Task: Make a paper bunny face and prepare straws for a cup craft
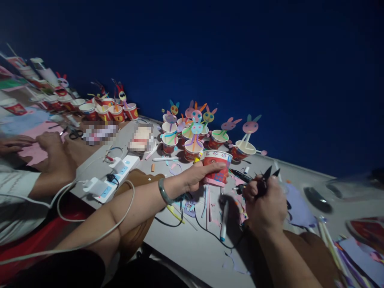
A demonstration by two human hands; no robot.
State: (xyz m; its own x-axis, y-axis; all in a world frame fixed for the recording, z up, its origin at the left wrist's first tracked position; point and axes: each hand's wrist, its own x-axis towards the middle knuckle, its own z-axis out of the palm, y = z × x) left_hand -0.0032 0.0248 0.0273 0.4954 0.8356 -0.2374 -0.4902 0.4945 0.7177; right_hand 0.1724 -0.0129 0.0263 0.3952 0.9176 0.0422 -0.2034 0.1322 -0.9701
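My left hand [198, 175] is wrapped around a red printed paper cup [216, 170] with a patterned white rim, held tilted above the table. On that wrist is a greenish bangle [165, 192]. Closed around dark scissors, my right hand [267, 206] is to the right of the cup; the scissors' pointed black tips [267, 174] stick up apart from its fist. Under the hands lie pastel paper strips [208, 206], a white marker [224, 222] with a blue end, and paper scraps. Motion blur softens the right hand's grip.
Behind the cup stand several paper cups [194, 149] with paper rabbit figures. A white power strip [120, 180] and looping white cables [132, 200] lie at left. Another person's hands [49, 144] rest over pink paper. Purple paper [301, 208] is at right.
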